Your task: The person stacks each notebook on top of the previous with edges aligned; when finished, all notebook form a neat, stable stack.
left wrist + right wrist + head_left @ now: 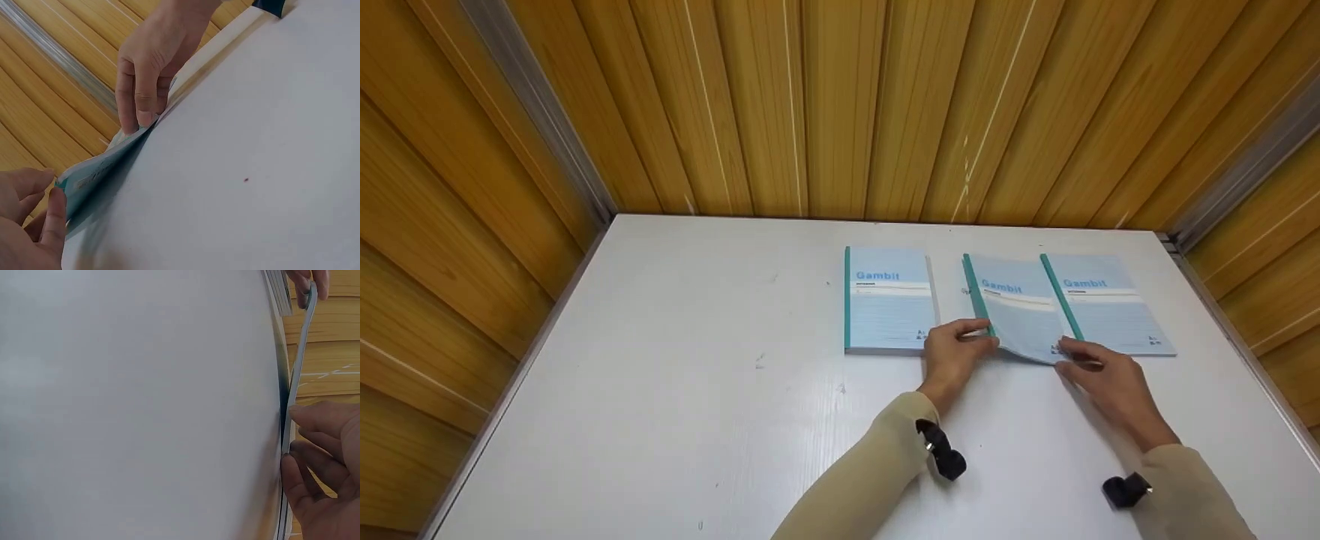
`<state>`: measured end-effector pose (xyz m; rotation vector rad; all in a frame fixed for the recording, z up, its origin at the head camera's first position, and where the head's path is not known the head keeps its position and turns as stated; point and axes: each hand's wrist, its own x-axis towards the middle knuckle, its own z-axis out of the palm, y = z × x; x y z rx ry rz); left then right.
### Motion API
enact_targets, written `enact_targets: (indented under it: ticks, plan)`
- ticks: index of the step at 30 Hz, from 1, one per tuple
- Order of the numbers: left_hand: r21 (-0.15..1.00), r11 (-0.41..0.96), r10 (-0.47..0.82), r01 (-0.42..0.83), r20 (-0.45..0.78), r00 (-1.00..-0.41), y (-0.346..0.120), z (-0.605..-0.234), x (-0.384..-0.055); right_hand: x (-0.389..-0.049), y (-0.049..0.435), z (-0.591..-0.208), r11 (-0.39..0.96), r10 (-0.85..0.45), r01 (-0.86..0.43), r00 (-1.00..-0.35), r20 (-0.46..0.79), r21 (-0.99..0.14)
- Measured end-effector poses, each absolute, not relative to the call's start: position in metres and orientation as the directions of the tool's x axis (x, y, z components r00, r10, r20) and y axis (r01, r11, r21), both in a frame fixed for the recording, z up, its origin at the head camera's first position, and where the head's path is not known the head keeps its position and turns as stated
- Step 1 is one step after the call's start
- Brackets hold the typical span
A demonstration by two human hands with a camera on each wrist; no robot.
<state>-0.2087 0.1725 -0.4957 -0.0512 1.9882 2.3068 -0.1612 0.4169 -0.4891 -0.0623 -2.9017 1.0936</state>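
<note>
Both hands are at the near edge of a light-blue "Gambit" notebook [1020,292] with a green spine. My left hand [955,358] pinches its near spine corner between thumb and fingers. At the near right corner, my right hand [1114,382] pinches the edge, thumb below and fingers above. That near edge bows, and in the left wrist view the left hand [28,216] holds the spine corner raised, with the underside [93,185] showing. From the right wrist view, the notebook's thin edge [301,354] slopes down toward the right hand [332,461].
Left of the held notebook lies a thicker stack of matching notebooks [889,307]. Another matching notebook [1110,300] lies flat on the right, close beside the held one. Everything is on a white table [660,390] backed by a wood-look panel wall [840,112].
</note>
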Motion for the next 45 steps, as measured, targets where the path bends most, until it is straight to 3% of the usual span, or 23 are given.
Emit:
enact_targets:
  ticks: [8,14,22,29,35,45]
  plan:
    - [0.987,-0.123,0.037,-0.099,-0.095,-0.995,0.172,-0.491,-0.208,-0.162,0.415,-0.491,0.725,0.072,0.056,-0.997,-0.005,-0.687]
    - [0.966,-0.186,0.050,-0.177,-0.170,-0.984,0.171,-0.484,-0.209,-0.162,0.420,-0.490,0.680,0.117,0.115,-0.992,-0.047,-0.724]
    - [0.924,-0.282,0.077,-0.259,-0.248,-0.966,0.168,-0.473,-0.209,-0.162,0.424,-0.489,0.472,0.121,0.168,-0.985,-0.125,-0.866]
    - [0.936,-0.276,0.085,-0.218,-0.202,-0.976,0.161,-0.477,-0.211,-0.160,0.425,-0.489,0.371,0.112,0.175,-0.983,-0.143,-0.912]
    - [0.956,-0.227,0.064,-0.186,-0.176,-0.982,0.153,-0.478,-0.213,-0.159,0.420,-0.487,0.393,0.125,0.197,-0.979,-0.160,-0.898]
    - [0.999,-0.001,0.055,-0.042,-0.042,-0.998,0.137,-0.480,-0.214,-0.158,0.402,-0.481,0.441,0.143,0.088,-0.989,-0.026,-0.893]
